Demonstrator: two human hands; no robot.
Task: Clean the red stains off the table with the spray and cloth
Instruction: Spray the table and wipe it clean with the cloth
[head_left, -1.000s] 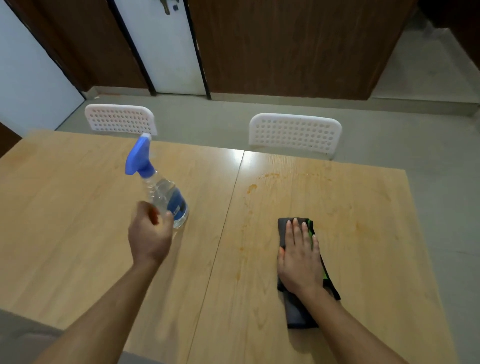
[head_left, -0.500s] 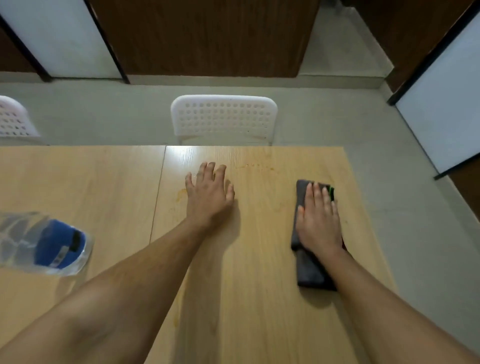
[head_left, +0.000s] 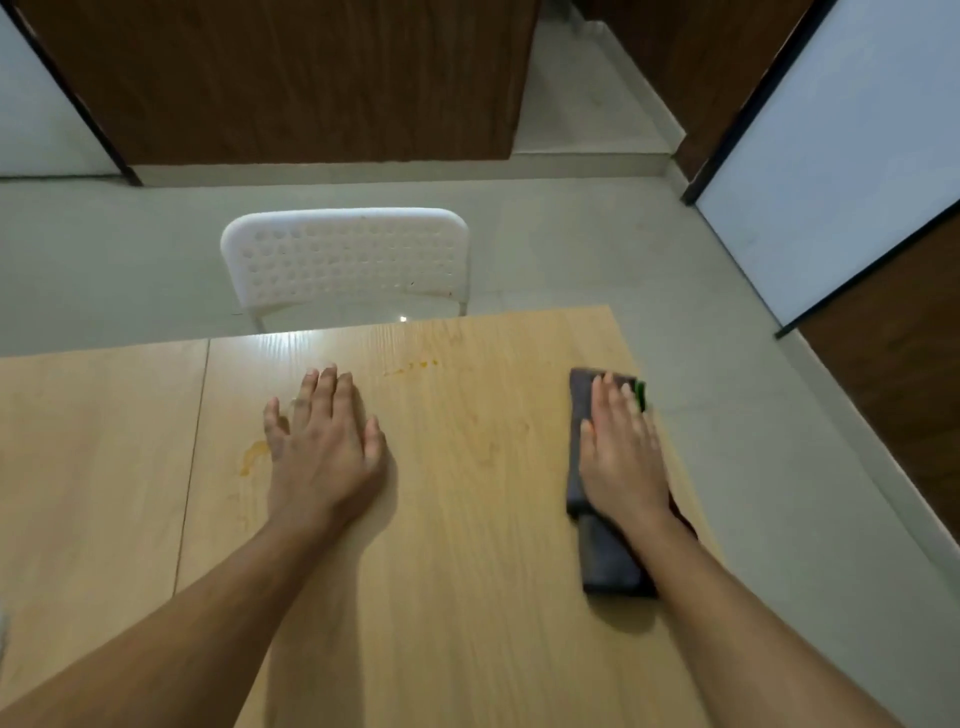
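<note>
- Dark folded cloth (head_left: 602, 551): looks soft and light, likely to bunch; best pressed flat from above.
- Right hand (head_left: 621, 457) presses it, fingers straight.
- Left hand (head_left: 324, 441) rests flat on the table (head_left: 467, 597), holding nothing.

Table top (head_left: 467, 597) showing as light wood-grain laminate, smooth, semi-glossy, catching a bright glare patch at the far edge. Orange-red stains (head_left: 253, 457) lying as thin, dried-looking smears on that finish. Folded cloth (head_left: 605, 561) appearing as dark grey, matt, soft fabric with a green edge. Chair back (head_left: 345, 257) looking like white moulded plastic, perforated, satin. Floor (head_left: 649, 260) reading as pale, smooth, faintly reflective tile.
</note>
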